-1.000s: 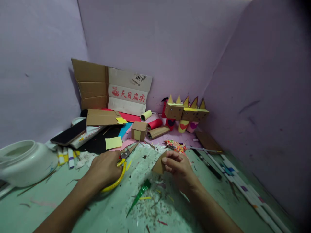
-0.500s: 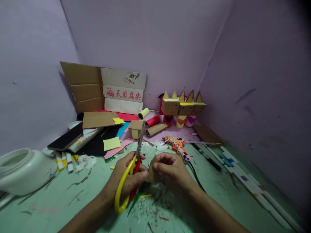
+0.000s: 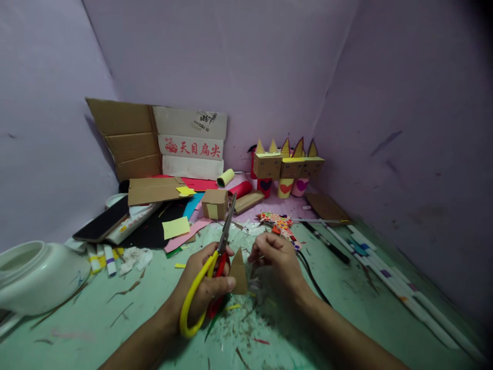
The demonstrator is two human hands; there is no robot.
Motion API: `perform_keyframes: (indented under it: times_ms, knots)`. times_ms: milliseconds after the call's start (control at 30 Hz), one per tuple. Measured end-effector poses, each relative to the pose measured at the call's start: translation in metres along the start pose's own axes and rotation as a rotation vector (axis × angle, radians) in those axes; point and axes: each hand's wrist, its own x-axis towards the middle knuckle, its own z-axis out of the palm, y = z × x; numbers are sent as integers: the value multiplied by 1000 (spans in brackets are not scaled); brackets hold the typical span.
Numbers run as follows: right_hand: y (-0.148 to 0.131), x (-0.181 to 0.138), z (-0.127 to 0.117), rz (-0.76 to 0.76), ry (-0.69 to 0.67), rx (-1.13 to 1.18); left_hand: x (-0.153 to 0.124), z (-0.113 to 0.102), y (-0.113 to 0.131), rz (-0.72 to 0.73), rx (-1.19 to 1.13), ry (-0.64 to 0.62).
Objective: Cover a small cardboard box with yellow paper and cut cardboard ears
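My left hand (image 3: pixel 204 290) is closed around yellow-handled scissors (image 3: pixel 192 303), whose blades (image 3: pixel 228 223) point up and away. A small brown cardboard triangle (image 3: pixel 238 272) stands upright against that hand's thumb tip. To the right of the triangle, my right hand (image 3: pixel 275 257) has its fingers curled in a pinch, a little apart from it. Whether those fingers hold anything is not visible. Both hands hover low over the green table (image 3: pixel 346 308), which is littered with paper scraps.
A white jar (image 3: pixel 34 275) sits at the left, with a phone (image 3: pixel 102 221) on a pad behind it. At the back are a flattened carton (image 3: pixel 154 139), a small cardboard box (image 3: pixel 214 204), paper rolls and cardboard figures (image 3: pixel 287 167). A black pen (image 3: pixel 325 241) and rolled paper sticks (image 3: pixel 385 275) lie to the right.
My left hand lifted the scissors off the table and brought them toward the middle. The cardboard piece went from my right hand's fingers to my left thumb.
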Motion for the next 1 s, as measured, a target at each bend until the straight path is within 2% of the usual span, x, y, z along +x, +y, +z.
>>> perform_keyframes:
  times_ms: [100, 233, 300, 500, 767, 1000]
  knots:
    - [-6, 3, -4, -61, 35, -15, 0, 0, 0, 19, 23, 31]
    - [-10, -5, 3, -70, -125, -145, 1, 2, -6, -1, 42, 46]
    - [-8, -9, 7, -60, -161, -153, 2, 4, -9, 0, 52, 52]
    - [-7, -13, 12, 43, -154, -73, 1, 6, -9, 6, 105, 77]
    - [-9, -12, 11, 55, -184, -43, 2, 3, -13, 41, 146, 82]
    - [-7, -11, 11, 40, -190, -62, -1, 6, -11, 56, 64, 125]
